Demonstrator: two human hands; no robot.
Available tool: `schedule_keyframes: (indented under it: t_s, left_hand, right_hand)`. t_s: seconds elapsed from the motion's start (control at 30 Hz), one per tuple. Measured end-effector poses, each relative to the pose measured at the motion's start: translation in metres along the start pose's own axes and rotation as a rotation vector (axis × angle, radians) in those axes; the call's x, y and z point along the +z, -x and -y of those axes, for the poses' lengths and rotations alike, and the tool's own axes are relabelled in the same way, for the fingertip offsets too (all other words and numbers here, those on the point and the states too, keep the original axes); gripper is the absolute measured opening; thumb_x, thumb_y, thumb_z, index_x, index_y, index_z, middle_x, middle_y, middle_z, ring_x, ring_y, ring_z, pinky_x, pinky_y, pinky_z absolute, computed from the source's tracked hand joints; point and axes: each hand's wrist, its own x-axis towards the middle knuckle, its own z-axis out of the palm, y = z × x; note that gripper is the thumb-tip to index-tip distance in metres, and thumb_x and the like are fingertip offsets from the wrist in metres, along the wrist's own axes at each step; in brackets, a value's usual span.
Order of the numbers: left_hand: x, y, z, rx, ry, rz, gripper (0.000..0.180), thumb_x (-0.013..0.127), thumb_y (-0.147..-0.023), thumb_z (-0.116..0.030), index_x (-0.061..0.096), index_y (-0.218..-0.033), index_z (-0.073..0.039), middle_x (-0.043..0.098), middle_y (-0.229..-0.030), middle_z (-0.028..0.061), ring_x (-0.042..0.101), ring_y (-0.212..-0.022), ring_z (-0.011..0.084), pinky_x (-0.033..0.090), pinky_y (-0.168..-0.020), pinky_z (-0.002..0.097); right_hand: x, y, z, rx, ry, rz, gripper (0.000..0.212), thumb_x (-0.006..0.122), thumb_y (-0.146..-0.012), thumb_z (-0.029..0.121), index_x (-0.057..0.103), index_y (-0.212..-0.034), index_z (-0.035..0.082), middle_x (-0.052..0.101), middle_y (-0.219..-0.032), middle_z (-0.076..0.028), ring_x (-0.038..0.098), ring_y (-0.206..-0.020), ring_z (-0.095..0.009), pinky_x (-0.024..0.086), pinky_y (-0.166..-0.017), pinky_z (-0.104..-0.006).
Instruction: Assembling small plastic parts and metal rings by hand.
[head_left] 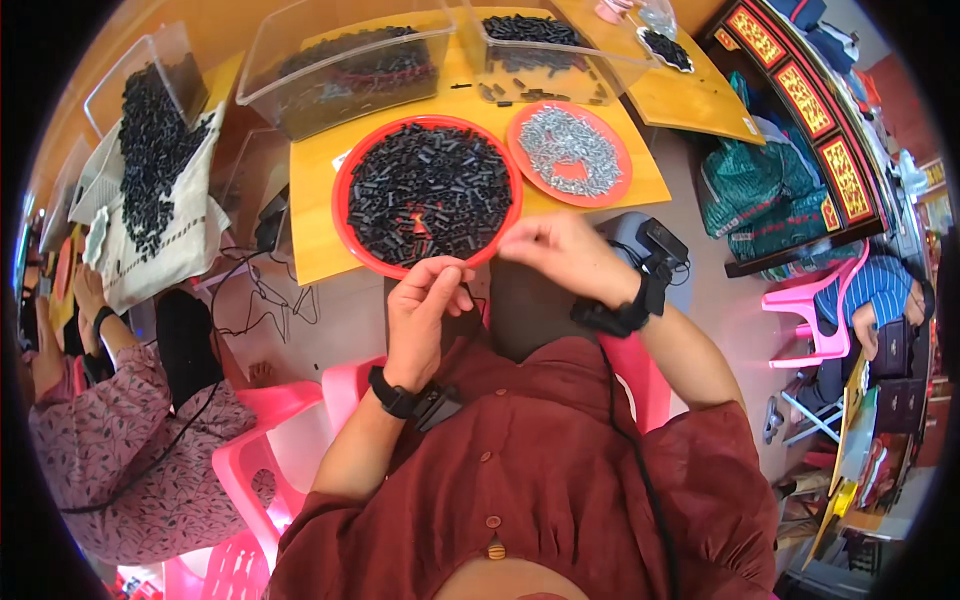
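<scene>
My left hand (424,308) is at the near rim of a round red tray (343,215), its thumb and fingertips pressed together. Whatever lies in that pinch is too small or hidden to make out. My right hand (562,252) hovers just right of the tray's near edge, fingers curled and tips together; I cannot see what they hold. The tray is filled with small black tube-shaped pieces (430,175), and a red patch of its bottom shows through. Beside it sits an orange-red plate (612,190) of small silvery metal pieces (570,145).
Clear plastic bins (345,75) of black pieces stand behind the tray on the yellow table (318,240). At left, more black pieces (150,160) spill over a pale cloth, where a co-worker (140,440) sits. A pink chair (815,310) and another person are at right.
</scene>
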Motion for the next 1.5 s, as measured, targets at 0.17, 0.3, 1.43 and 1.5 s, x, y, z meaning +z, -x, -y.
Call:
schedule_keyframes:
  t_s: [0.17,0.3,1.43,1.5]
  left_hand:
    - [0.001,0.000,0.002,-0.042,-0.043,0.020,0.017,0.055,-0.097,-0.015,0.064,-0.106,-0.003,0.066,-0.093,0.0030,0.055,-0.068,0.0052,0.041,-0.061,0.0177]
    - [0.001,-0.001,0.002,-0.051,-0.078,-0.003,0.020,0.056,-0.096,-0.014,0.065,-0.109,-0.003,0.067,-0.093,0.0036,0.055,-0.067,0.0054,0.041,-0.061,0.0184]
    - [-0.006,0.004,-0.012,-0.143,0.015,0.055,0.017,0.055,-0.094,-0.006,0.063,-0.107,0.002,0.066,-0.091,0.0095,0.057,-0.066,0.0103,0.047,-0.063,0.0228]
    - [0.001,0.001,-0.006,-0.152,0.011,0.093,0.017,0.054,-0.095,-0.006,0.063,-0.107,0.002,0.066,-0.091,0.0089,0.057,-0.066,0.0096,0.047,-0.063,0.0224]
  right_hand:
    - [-0.081,-0.029,-0.048,0.054,0.557,-0.323,0.013,0.063,-0.078,0.014,0.069,-0.083,0.004,0.068,-0.081,-0.017,0.066,-0.080,-0.033,0.051,-0.070,-0.0425]
    - [-0.108,-0.045,-0.057,0.178,0.705,-0.305,0.011,0.067,-0.078,0.013,0.069,-0.085,0.005,0.068,-0.079,-0.014,0.066,-0.077,-0.029,0.051,-0.068,-0.0389]
    - [-0.114,-0.056,-0.063,0.101,0.527,-0.254,0.015,0.061,-0.079,0.013,0.068,-0.077,0.000,0.064,-0.070,-0.018,0.064,-0.068,-0.034,0.051,-0.065,-0.0412]
    - [-0.120,-0.045,-0.058,0.179,0.344,-0.350,0.014,0.065,-0.078,0.013,0.070,-0.081,0.001,0.066,-0.067,-0.011,0.065,-0.064,-0.021,0.051,-0.062,-0.0331]
